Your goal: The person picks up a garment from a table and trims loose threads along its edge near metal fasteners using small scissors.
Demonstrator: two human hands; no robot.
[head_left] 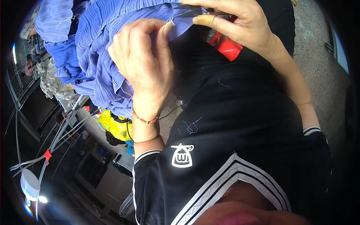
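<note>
A ribbed blue-violet garment [95, 48] lies bunched at the upper left and over my lap. At its edge my left hand [140, 52] is closed in a pinch, thumb against index finger. A small pale, shiny tuft, perhaps thread, sticks out at the thumb tip. To the right, my right hand [249, 22] grips small scissors [186, 13], whose dark pointed blades reach left over the cloth toward the pinch. Most of their handle is hidden by the fingers. A tan bandage [203, 20] wraps one fingertip of that hand.
Below the right hand lies a glossy red item [228, 48] on dark cloth. Loose thread ends [193, 125] cling to my black top. More blue garments [63, 58] and a pale cloth pile [54, 80] are at the left, with a bright yellow item [114, 123] lower down.
</note>
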